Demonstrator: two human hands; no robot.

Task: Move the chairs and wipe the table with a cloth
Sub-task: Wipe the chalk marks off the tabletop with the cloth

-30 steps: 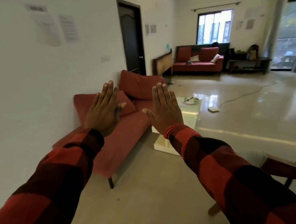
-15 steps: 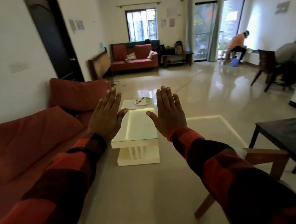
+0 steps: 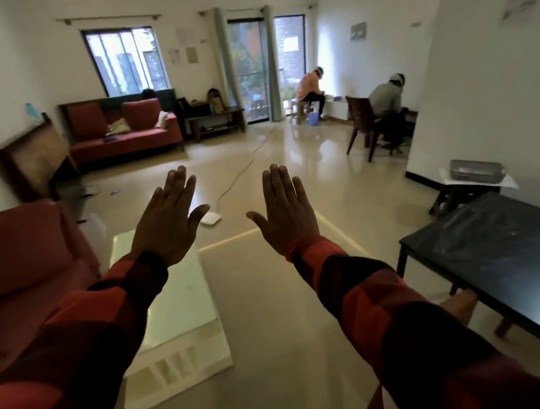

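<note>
Both arms out front at chest height, palms facing away. Left hand [image 3: 168,219] and right hand [image 3: 284,211] were flat, fingers spread wide, holding nothing and touching nothing. Red-and-black check sleeves [image 3: 379,296] on both arms.

Change since a sec ago: the view swung to the right. Earlier it faced the left wall, a dark door and the red sofa; then the white low table sat between the hands. Now the dark table [image 3: 498,258] filled the lower right, with smears or dust showing on its top. Hands kept the same raised, open pose through the whole turn. So: a look round the room w/ hands on show, no work begun, I'd judge.

Task things: dark table at right, near the right arm but not touched. A wooden chair [image 3: 460,306] showed only as a bit of frame poking out beside the table's near edge; a second piece low by the right sleeve, too cut off to say more. No cloth seen anywhere.

Also in view: white low table [image 3: 180,312] under the left arm, red sofa [image 3: 13,255] at left, small stand w/ a grey box [image 3: 475,174] past the dark table. Two other people [image 3: 384,101] seated far off.

Next, prob.: step to the chair, pull it clear, then find a cloth.
</note>
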